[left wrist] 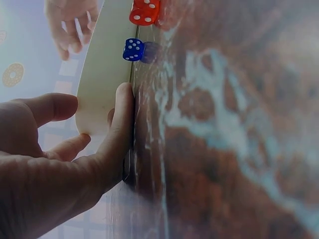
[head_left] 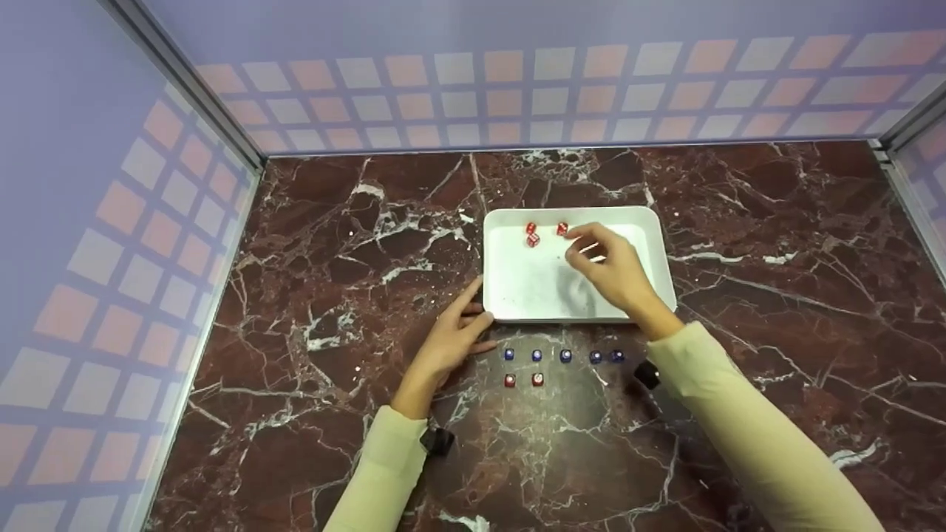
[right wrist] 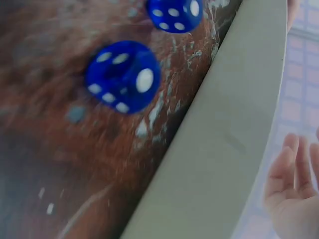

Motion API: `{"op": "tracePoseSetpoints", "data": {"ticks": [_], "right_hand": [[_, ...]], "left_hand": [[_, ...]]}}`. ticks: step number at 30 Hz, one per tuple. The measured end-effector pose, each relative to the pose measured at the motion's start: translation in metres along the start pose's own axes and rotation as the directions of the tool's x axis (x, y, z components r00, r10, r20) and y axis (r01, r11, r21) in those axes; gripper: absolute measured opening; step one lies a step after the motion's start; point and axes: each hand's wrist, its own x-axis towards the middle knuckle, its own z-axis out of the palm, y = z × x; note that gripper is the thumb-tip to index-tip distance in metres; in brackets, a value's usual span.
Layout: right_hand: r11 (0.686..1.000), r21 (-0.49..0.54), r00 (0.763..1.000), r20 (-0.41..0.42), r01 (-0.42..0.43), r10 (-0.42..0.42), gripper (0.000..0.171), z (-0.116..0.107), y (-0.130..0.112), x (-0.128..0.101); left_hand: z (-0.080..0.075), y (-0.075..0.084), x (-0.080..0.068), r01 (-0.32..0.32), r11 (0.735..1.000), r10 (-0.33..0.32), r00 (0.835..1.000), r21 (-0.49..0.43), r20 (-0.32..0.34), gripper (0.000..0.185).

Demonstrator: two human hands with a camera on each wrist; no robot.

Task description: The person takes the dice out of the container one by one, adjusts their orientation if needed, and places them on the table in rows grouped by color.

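Note:
My right hand (head_left: 607,270) hovers over the white tray (head_left: 510,295), its index fingertip close beside a red die (head_left: 562,229). Thumb and index finger stand apart, with nothing visible between them. Two more red dice (head_left: 533,240) lie together near the tray's back wall. My left hand (head_left: 454,336) rests at the tray's front left corner with its fingers spread, the thumb at the rim. The left wrist view shows these fingers (left wrist: 122,114) extended against the tray's outer wall. A blue die (left wrist: 133,50) lies just beyond their tips.
Several blue dice (head_left: 566,355) form a row in front of the tray, the two at the right end close together. Nearer to me lie two red dice (head_left: 537,379). Tiled panels (head_left: 473,96) enclose the dark red marbled table (head_left: 355,281) at the back and sides.

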Motion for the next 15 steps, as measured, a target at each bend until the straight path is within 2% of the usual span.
{"op": "tracePoseSetpoints", "data": {"ticks": [3,9,12,15], "right_hand": [[0.997,-0.003,0.996,-0.038,-0.078,0.078,0.034,0.001,0.009,0.008],[0.969,0.061,0.969,-0.035,-0.241,0.243,0.04,0.008,0.02,0.019],[0.966,0.047,0.966,-0.046,-0.253,0.256,0.04,0.01,0.023,0.026],[0.973,-0.017,0.972,-0.058,-0.229,0.228,0.04,0.014,0.025,0.032]], "left_hand": [[0.002,0.0,0.002,-0.001,1.0,0.001,1.0,-0.003,0.003,0.07],[0.002,0.002,0.002,0.019,1.0,-0.019,1.0,0.001,-0.008,0.071],[0.002,0.003,0.002,0.025,1.0,-0.025,1.0,0.004,-0.007,0.072],[0.001,0.003,0.001,0.03,1.0,-0.029,0.999,0.008,-0.02,0.072]]}}
